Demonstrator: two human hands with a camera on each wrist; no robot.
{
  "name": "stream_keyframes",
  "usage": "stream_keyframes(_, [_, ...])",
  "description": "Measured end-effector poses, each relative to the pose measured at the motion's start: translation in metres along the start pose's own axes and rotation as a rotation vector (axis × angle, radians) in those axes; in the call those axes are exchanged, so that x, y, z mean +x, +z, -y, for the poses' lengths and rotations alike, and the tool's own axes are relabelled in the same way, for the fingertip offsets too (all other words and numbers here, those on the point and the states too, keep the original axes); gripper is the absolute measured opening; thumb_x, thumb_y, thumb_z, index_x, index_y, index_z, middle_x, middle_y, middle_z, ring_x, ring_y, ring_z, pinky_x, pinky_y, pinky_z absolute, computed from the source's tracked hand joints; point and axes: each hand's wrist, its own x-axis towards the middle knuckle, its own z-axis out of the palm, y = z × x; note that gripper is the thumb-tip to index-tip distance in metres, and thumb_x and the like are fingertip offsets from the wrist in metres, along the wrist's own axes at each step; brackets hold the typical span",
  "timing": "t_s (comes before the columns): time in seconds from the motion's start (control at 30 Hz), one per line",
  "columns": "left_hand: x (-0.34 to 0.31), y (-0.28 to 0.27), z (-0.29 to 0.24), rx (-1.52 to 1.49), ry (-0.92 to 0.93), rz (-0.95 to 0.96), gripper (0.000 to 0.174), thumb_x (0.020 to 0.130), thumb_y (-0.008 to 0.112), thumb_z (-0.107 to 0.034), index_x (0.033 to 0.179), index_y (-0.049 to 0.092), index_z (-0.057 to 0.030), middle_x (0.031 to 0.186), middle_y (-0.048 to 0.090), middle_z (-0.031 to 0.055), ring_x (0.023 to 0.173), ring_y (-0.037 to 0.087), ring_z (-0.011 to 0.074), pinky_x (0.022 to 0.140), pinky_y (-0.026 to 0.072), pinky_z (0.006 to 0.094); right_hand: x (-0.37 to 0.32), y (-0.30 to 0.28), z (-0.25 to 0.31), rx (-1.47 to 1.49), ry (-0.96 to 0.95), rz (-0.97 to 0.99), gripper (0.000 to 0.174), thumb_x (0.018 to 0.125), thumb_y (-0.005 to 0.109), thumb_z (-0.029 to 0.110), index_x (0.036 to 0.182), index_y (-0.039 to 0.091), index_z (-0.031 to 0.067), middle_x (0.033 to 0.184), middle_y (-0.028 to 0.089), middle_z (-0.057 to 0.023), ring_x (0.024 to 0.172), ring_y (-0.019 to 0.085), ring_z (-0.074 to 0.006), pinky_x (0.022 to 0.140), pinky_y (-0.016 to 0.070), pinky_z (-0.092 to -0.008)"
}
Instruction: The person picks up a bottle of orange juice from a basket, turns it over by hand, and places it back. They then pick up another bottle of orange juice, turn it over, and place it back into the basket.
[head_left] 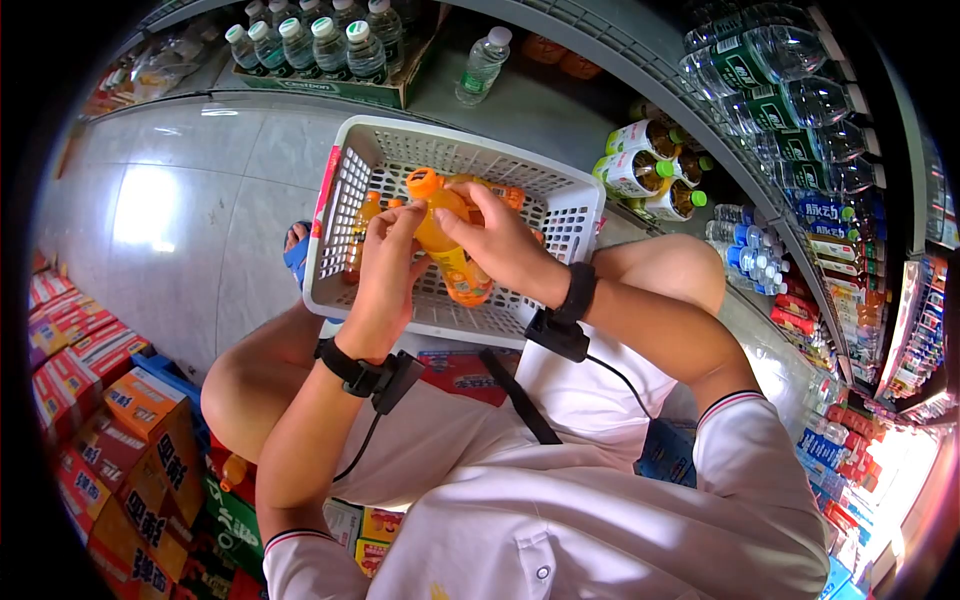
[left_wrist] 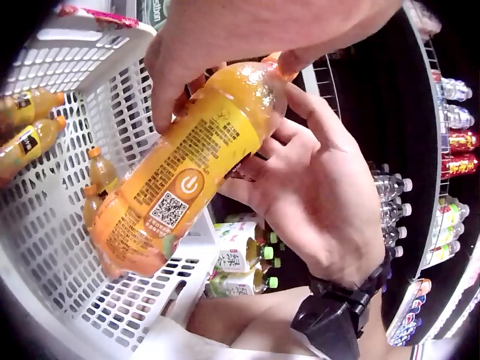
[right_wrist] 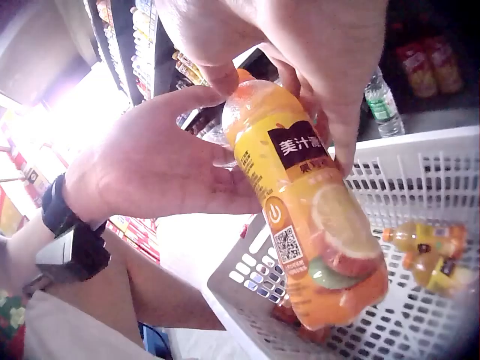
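Note:
An orange juice bottle (head_left: 463,275) is held tilted above a white perforated basket (head_left: 325,235), its orange cap toward the top. My left hand (head_left: 385,265) grips its upper part from the left, and my right hand (head_left: 505,245) has thumb and fingers round it from the other side. The left wrist view shows the yellow back label with a QR code on the bottle (left_wrist: 191,161); the right wrist view shows the fruit picture on the bottle (right_wrist: 322,225). Both hands partly cover the neck. Smaller orange bottles (right_wrist: 431,238) lie inside the basket.
Water bottles (head_left: 325,45) stand in a carton beyond the basket, with a single water bottle (head_left: 483,68) beside them. Green-capped tea packs (head_left: 640,170) and loaded shelves (head_left: 775,110) are on the right. Stacked cartons (head_left: 130,470) stand at the lower left.

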Motion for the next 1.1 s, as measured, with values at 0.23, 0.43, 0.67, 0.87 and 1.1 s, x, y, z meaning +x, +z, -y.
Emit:
stream_keyframes(0.23, [-0.001,0.000,0.001,0.042,0.017,0.036,0.032,0.096,0.063,-0.035,0.115,0.052,-0.0114,0.108,0.055,0.0009,0.098,0.054,0.0110,0.086,0.0435,0.0294,0.003,-0.002,-0.005,0.036,0.014,-0.023,0.044,0.099,0.057,0.036,0.117,0.052,-0.0032,0.107,0.064,-0.0175,0.101,0.064,-0.0229,0.087,0.0489,-0.0342])
stream_keyframes(0.43, [-0.003,-0.002,0.000,0.047,0.021,0.038,0.034,0.097,0.063,-0.037,0.116,0.052,-0.0107,0.108,0.055,0.0012,0.099,0.054,0.0109,0.089,0.0432,0.0297,0.002,-0.003,0.000,0.007,0.029,-0.005,0.045,0.100,0.056,0.037,0.119,0.051,-0.0033,0.109,0.064,-0.0175,0.102,0.063,-0.0232,0.087,0.0487,-0.0341])
stream_keyframes(0.67, [-0.001,-0.005,0.000,-0.004,0.011,0.071,0.029,0.100,0.059,-0.033,0.117,0.053,-0.0106,0.108,0.057,0.0017,0.100,0.056,0.0110,0.089,0.0451,0.0307,0.000,-0.001,0.001,0.005,0.037,-0.017,0.045,0.099,0.057,0.037,0.119,0.051,-0.0030,0.109,0.064,-0.0181,0.102,0.063,-0.0236,0.087,0.0488,-0.0346])
stream_keyframes(0.87, [0.001,-0.002,0.002,0.068,0.036,0.054,0.035,0.099,0.060,-0.031,0.123,0.052,-0.0074,0.110,0.058,0.0038,0.100,0.057,0.0132,0.087,0.0463,0.0303,0.000,-0.003,-0.005,-0.004,0.024,-0.038,0.044,0.099,0.058,0.037,0.119,0.051,-0.0024,0.106,0.064,-0.0168,0.099,0.062,-0.0223,0.086,0.0488,-0.0343])
stream_keyframes(1.1, [-0.002,0.002,0.013,0.424,0.461,0.085,0.056,0.088,0.072,-0.015,0.132,0.043,0.0024,0.118,0.056,0.0158,0.106,0.060,0.0229,0.089,0.0517,0.0353,0.005,-0.012,0.008,0.187,0.085,-0.021,0.033,0.101,0.056,0.026,0.122,0.054,0.0003,0.112,0.061,-0.0067,0.101,0.058,-0.0124,0.087,0.0490,-0.0289])
